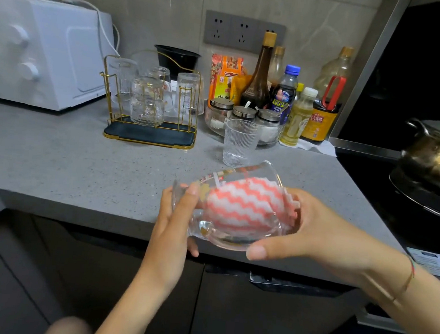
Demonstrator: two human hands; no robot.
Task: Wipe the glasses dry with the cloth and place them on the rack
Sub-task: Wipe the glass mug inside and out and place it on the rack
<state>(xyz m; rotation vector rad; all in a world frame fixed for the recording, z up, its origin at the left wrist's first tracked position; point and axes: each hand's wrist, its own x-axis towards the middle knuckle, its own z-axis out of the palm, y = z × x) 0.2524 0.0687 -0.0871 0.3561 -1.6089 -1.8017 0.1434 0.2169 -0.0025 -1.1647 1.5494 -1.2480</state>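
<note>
A clear glass mug [234, 237] lies on its side in the air over the counter's front edge. My left hand [175, 221] grips its base end. A pink-and-white zigzag cloth [242, 207] is stuffed inside it, and the fingers of my right hand [306, 227] reach into the mouth with the cloth while the thumb lies under the rim. A ribbed glass [239, 143] stands upright on the counter just behind. The gold wire rack [147, 131] with a dark tray stands further back left, holding several upturned glasses [147, 102].
A white microwave [43, 50] sits at the back left. Bottles and condiment jars [273, 97] crowd the back right beside the ribbed glass. A stove with a metal pot [438, 156] lies to the right. The grey counter [80, 165] spreads left of my hands.
</note>
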